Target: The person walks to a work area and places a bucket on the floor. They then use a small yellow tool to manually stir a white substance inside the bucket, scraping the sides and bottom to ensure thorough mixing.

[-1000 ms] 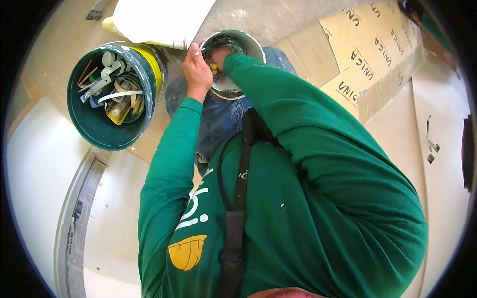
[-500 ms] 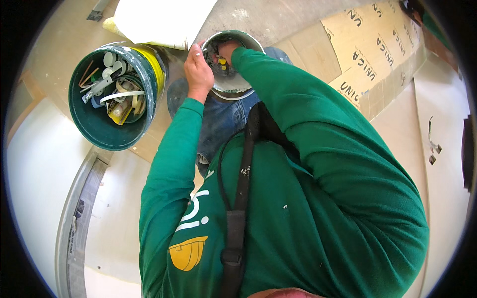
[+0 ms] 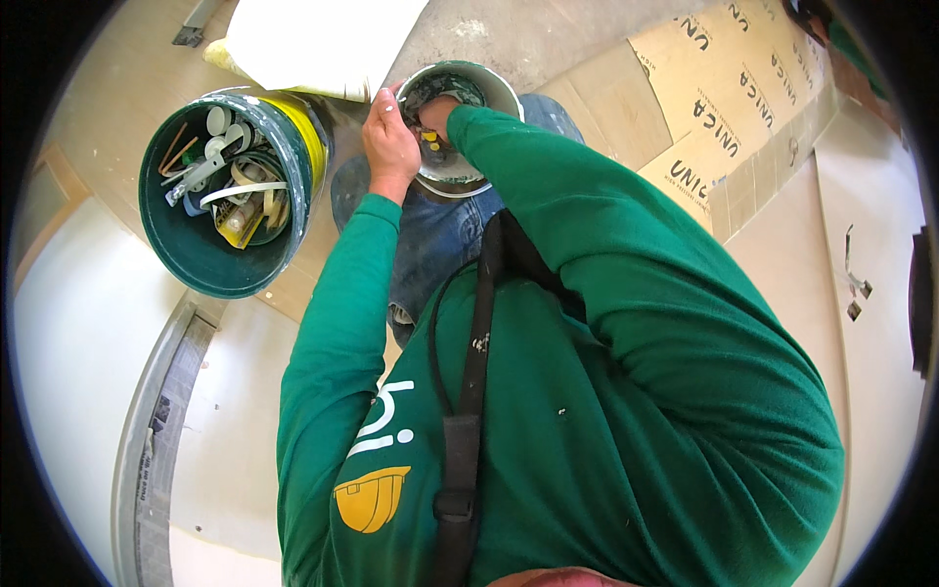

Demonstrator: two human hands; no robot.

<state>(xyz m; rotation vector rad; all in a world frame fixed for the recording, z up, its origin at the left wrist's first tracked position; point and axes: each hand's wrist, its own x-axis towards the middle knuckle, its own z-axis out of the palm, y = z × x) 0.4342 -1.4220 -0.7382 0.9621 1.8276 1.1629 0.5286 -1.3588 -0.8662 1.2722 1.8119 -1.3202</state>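
My left hand [image 3: 389, 145] grips the near-left rim of a small grey-white bucket [image 3: 499, 90] that rests between my knees. My right hand [image 3: 437, 115] reaches down inside that bucket, fingers closed around a small yellow object [image 3: 428, 140] whose kind I cannot make out. Grey residue coats the bucket's inner wall. Both green sleeves stretch forward from the lower edge, and my blue jeans show under the bucket.
A larger green bucket [image 3: 196, 256] with a yellow patch stands at the left, holding several tools and white strips. A white sack [image 3: 313, 44] lies behind it. Flattened cardboard sheets [image 3: 729, 93] cover the floor at the right, beside pale tiles.
My right hand has pushed deeper into the small bucket, and my left hand has slid slightly along the rim. The view has shifted a little.
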